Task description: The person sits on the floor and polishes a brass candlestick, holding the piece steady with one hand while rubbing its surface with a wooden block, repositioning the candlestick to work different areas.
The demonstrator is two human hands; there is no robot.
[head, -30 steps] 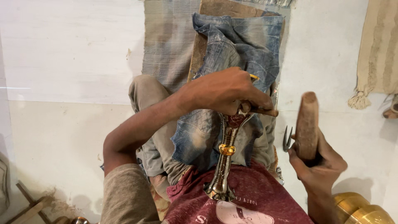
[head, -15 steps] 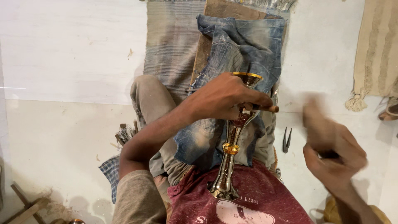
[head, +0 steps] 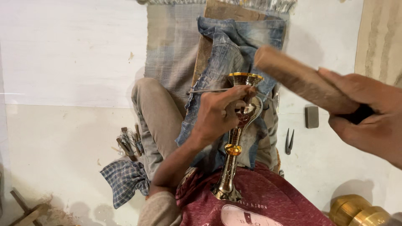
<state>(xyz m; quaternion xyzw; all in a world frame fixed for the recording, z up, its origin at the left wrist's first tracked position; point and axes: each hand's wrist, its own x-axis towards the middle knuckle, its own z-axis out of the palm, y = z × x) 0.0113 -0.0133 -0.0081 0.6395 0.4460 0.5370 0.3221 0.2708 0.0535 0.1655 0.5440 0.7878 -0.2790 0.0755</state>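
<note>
At the far left a bundle of small tools (head: 129, 143) lies on the pale floor (head: 63, 159), with a blue checked cloth (head: 124, 181) just below it; both sit beside the person's bent knee in grey trousers. The left hand (head: 220, 114) is clenched around the upper stem of a brass vase (head: 236, 142), pinching a thin metal chisel (head: 217, 90) that lies crosswise just under the flared rim; the vase is slender, trumpet-mouthed, with a silvery engraved body, a gold band at the rim and a gold knob midway down the stem; it stands nearly upright between the legs, resting over a faded piece of denim (head: 234, 50), its foot against the red shirt. Right of it lie a dark pair of dividers (head: 289, 142) and a small grey block (head: 311, 116) on the floor; the right hand (head: 368, 121) grasps a wooden mallet (head: 301, 79) raised close to the camera.

The hand covers the vase's neck; the mallet is motion-blurred and its handle is hidden in the fist; the brass vessels (head: 360, 211) at the lower right are cut off by the frame.

Compared with half a second ago, the mallet has swung up and leftward toward the rim, and the left hand has slid lower, so the vase's mouth shows whole.
</note>
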